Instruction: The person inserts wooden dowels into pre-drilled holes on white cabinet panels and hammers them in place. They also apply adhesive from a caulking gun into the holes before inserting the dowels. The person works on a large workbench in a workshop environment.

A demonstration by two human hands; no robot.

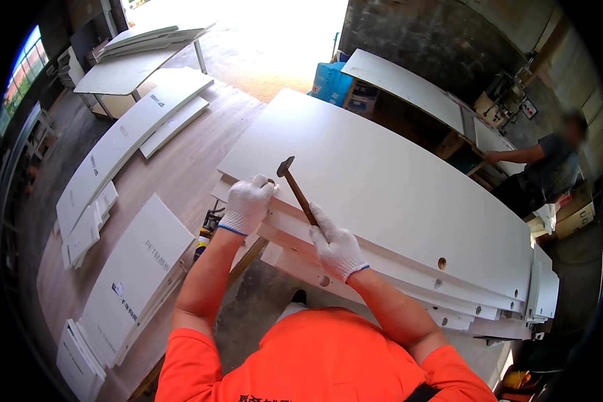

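Hammer hovering close to a gloved hand

From where I'm standing, trouble could be coming from how near the hammer (297, 191)'s head is sitting to the left hand (249, 201). A glancing blow or a slipping grip could be catching those fingers, and the knit glove is hardly looking like much armour. A stray knock could also be denting the panel (382, 177), since its white face is lying bare beneath. The stack is sitting unevenly too, so a hard jolt at this end could be sliding the top sheet over the lower panels (382, 271).

The right hand (335, 244) is wrapping fully around the hammer's handle. The left hand is bunching at the panel's near edge, toward its left end; a small brown bit is showing by the fingertips, but I can't tell what it is, nor whether the fingers are closing on it.

The hammer is slanting up and leftward over the panel; whether its head is touching, I can't tell. Its wooden handle is looking brown, its head dark and slim. The panel is topping the stack in front of the person, looking broad, smooth and plain, with a round hole (442, 264) piercing it near the right end.
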